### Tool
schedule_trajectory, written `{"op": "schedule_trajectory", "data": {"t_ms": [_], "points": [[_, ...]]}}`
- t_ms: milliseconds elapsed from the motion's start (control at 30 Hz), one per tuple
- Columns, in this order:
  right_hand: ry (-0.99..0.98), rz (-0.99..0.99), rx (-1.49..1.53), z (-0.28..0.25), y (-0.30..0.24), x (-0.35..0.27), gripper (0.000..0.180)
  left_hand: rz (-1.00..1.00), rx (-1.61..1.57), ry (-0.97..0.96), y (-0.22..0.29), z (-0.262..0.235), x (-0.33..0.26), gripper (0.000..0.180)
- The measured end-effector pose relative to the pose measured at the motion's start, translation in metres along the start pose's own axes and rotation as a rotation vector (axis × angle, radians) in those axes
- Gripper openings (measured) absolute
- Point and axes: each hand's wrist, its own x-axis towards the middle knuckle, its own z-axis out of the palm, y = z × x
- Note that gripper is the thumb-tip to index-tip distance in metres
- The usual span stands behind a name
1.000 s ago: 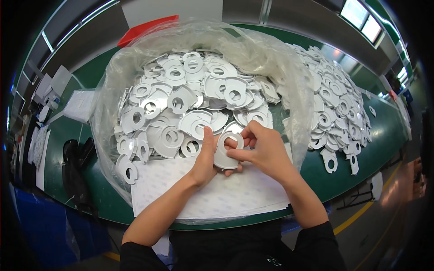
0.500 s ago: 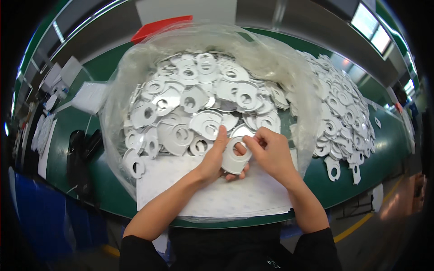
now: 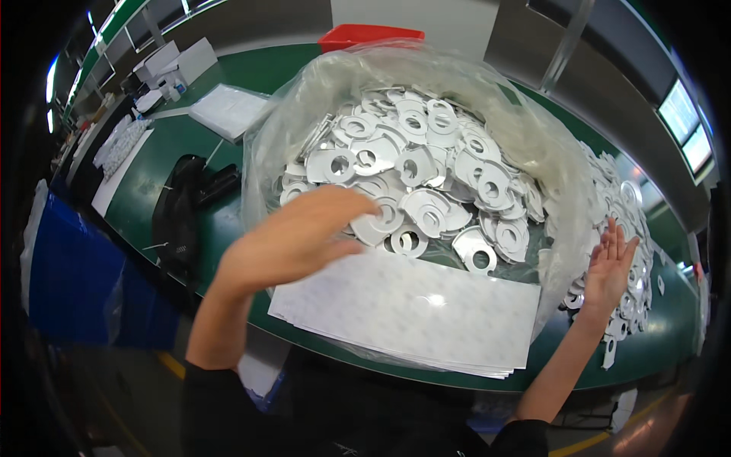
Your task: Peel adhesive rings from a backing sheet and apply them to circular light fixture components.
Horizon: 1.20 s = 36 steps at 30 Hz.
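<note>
My left hand reaches over the near left part of a heap of flat white plastic pieces, each with a round hole. Its fingers are stretched and the thumb stands apart; nothing shows in it, though motion blurs it a little. The heap lies in a large clear plastic bag with its mouth spread wide. Off to the right, my right hand is open, palm showing and fingers extended, at the near side of a second heap of similar pieces. No piece is in it.
White sheets lie stacked at the front edge of the green table. A black bag-like item and a flat clear packet are on the left. Behind the bag stands a red bin.
Both hands were on one white piece over the sheets; they have let go and moved apart, left hand leftward, right hand toward the right heap. The view has turned left.
</note>
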Motion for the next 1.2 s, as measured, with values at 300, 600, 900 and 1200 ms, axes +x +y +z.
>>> {"op": "schedule_trajectory", "data": {"t_ms": [300,600,900,1200], "points": [[-0.905,-0.194,-0.924,0.070,0.042,-0.094,0.024,-0.320,0.226,-0.041,-0.068,0.026,-0.068,0.058],[-1.136,-0.381,-1.253,0.065,0.094,-0.122,0.033,-0.309,-0.088,0.104,-0.056,-0.010,-0.054,0.060],[-1.131,-0.247,-1.310,0.072,0.092,-0.119,0.036,-0.077,-1.581,0.185,0.003,0.042,0.031,0.070],[-1.208,-0.102,-1.290,0.078,0.095,-0.102,0.039,-0.292,-2.213,0.131,0.007,0.137,0.080,0.065]]}}
